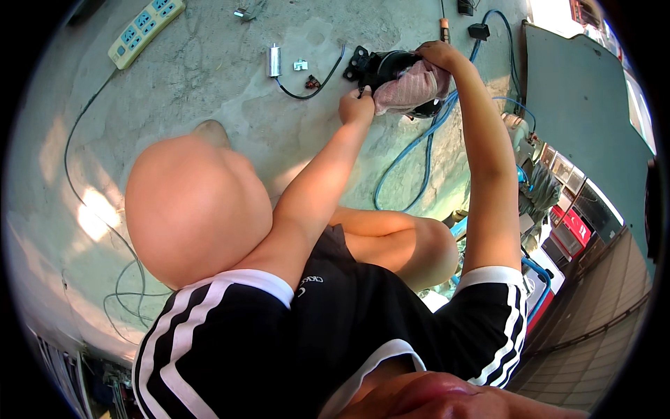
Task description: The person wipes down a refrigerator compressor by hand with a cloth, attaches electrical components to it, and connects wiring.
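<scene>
The left hand point(356, 106) is pinching the edge of the machine point(392, 65). The right hand point(438, 54) is touching the rag point(413, 87); I can't tell its grip. The machine is sitting on the floor point(230, 77).

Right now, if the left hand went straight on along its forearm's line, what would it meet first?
Most likely the black machine: the left hand is at its edge, perhaps touching it. The pink cloth lies just right of that line; depth is unclear from one view.
</scene>
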Motion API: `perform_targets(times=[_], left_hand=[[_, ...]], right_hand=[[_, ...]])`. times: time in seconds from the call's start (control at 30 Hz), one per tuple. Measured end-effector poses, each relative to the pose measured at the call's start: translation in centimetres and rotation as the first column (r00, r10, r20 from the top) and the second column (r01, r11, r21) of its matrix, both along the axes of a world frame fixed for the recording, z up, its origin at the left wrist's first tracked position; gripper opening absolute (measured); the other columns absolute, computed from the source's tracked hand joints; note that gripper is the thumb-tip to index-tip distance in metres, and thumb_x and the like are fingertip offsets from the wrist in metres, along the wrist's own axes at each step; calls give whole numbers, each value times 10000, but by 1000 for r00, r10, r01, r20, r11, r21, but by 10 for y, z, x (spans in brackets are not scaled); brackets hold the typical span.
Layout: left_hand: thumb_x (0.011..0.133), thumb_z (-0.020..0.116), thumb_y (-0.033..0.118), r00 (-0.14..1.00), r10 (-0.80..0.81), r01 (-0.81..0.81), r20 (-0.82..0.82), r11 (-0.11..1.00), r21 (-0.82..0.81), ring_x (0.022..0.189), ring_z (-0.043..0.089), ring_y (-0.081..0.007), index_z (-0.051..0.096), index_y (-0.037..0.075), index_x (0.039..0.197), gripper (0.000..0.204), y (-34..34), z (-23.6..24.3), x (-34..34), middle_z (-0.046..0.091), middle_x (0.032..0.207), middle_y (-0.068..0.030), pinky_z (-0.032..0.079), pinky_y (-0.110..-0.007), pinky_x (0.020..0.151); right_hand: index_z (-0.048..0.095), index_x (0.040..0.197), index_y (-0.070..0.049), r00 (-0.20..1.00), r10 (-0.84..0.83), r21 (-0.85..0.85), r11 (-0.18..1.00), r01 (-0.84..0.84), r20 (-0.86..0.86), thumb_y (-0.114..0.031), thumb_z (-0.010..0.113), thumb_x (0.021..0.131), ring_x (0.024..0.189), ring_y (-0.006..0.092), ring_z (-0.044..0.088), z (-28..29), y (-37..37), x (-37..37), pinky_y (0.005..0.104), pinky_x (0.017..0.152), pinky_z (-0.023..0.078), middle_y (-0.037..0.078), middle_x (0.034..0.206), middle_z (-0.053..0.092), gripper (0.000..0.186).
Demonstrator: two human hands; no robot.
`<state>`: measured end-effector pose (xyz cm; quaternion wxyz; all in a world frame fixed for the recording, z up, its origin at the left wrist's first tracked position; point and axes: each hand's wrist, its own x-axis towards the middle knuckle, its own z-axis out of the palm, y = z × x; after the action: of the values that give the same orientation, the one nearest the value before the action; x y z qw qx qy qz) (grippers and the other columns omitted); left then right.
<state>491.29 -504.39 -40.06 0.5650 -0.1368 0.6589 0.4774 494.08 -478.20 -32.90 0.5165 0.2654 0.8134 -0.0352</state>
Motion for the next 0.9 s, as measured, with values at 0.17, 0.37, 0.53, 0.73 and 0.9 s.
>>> perform_targets(times=[0.17, 0.37, 0.53, 0.73, 0.9], left_hand=[[900, 628, 311, 1000, -18, 18, 19, 999, -36, 749, 627, -218, 738, 48, 943, 289, -4, 5, -2, 696, 807, -118, 467, -353, 704], [898, 612, 346, 998, -59, 59, -10, 998, -31, 761, 652, -304, 719, 21, 909, 343, -6, -9, 0, 690, 810, -192, 472, -410, 710], [907, 608, 349, 997, -74, 73, -19, 996, -50, 687, 606, -285, 664, -34, 791, 404, 3, -27, 10, 662, 743, -188, 442, -416, 648], [911, 611, 306, 983, 92, -88, 156, 995, -38, 550, 498, -177, 637, -35, 778, 367, 4, -14, 2, 600, 653, -91, 383, -354, 539], [935, 585, 319, 997, 65, -64, 43, 998, -20, 560, 484, -177, 607, -40, 754, 403, 5, -23, 5, 594, 659, -99, 378, -351, 547]], right_hand=[[690, 1128, -127, 959, 51, -113, 990, -85, -278, -233, 485, 908, 1134, 297, 574, 17, -8, 32, 359, 997, 431, 117, 1208, 624, 318], [705, 1109, -185, 759, -186, -203, 976, 72, -624, -243, 534, 873, 1146, 258, 570, 33, -85, -29, 327, 1000, 433, 80, 1182, 630, 297], [665, 1206, -168, 682, -509, -266, 859, 437, -524, -345, 535, 916, 1145, 225, 579, 27, -38, 17, 313, 980, 443, 96, 1243, 621, 364], [589, 1262, -145, -53, -943, -372, 77, 925, -329, -590, 504, 882, 1059, 271, 599, 52, -68, 80, 477, 852, 495, 115, 1188, 628, 591], [611, 1205, -141, -394, -902, -446, -284, 849, -177, -574, 439, 928, 869, 182, 644, 55, -103, 103, 413, 761, 542, 54, 1027, 670, 542]])
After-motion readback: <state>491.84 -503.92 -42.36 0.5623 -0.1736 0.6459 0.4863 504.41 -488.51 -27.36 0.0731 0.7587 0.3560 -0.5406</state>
